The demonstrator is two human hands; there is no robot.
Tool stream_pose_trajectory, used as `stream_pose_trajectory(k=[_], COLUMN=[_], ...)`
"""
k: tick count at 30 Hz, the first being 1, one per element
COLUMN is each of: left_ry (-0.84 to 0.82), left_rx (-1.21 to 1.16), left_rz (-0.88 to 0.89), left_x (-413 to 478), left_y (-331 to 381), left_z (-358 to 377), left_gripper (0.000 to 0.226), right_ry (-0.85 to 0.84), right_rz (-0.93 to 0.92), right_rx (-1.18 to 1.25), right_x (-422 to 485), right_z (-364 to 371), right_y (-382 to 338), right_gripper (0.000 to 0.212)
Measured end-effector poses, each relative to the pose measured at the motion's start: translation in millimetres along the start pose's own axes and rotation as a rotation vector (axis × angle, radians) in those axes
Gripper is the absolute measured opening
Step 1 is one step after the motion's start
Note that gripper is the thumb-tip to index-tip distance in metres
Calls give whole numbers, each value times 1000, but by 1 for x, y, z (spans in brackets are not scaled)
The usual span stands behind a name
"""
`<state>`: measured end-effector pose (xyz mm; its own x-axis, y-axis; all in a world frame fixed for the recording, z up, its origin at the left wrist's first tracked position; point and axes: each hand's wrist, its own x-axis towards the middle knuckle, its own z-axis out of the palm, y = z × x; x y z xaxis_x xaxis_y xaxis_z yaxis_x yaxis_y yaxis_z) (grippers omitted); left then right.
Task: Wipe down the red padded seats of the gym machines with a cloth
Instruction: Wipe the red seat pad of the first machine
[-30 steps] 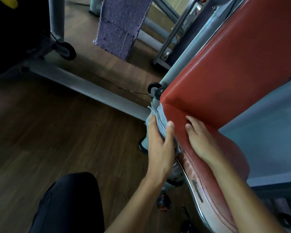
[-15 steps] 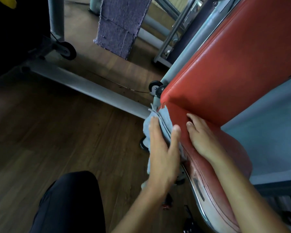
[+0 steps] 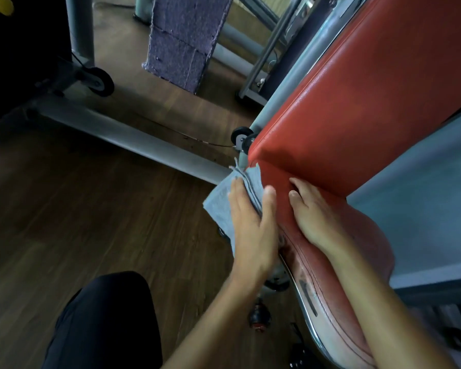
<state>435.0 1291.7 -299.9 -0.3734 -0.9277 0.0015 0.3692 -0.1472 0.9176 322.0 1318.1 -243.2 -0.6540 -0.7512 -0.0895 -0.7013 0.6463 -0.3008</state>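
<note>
Our left grip (image 3: 253, 225), fingers flat, presses the cloth (image 3: 218, 206) on the seat (image 3: 370, 249) edge; our open right grip (image 3: 317, 217) braces the seat. We should wipe evenly along the seam.

This is a gym. A red padded seat (image 3: 343, 262) and a matching tilted back pad (image 3: 370, 102) are mounted on a grey-painted steel frame (image 3: 285, 94), with a small black roller (image 3: 238, 134) at the joint. Another grey machine tube (image 3: 133, 134) crosses the dark wood-plank floor (image 3: 91, 209), ending near a black wheel (image 3: 101, 81), and a purple felt mat (image 3: 181, 41) hangs beyond.
</note>
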Motion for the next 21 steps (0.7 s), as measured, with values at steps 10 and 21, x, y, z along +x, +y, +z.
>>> stream_pose_trajectory(k=[10,21], left_ry=[-60,-142], left_rx=[-65,-105], left_rz=[52,-117], left_x=[-5,-5], left_y=[4,8], left_z=[-4,-14], left_gripper=[38,38], right_ry=[-7,-24], right_rz=[18,42], right_rx=[-17,-44], right_x=[-4,-4], right_z=[-3,-4], right_y=[-5,-6], right_gripper=[46,47])
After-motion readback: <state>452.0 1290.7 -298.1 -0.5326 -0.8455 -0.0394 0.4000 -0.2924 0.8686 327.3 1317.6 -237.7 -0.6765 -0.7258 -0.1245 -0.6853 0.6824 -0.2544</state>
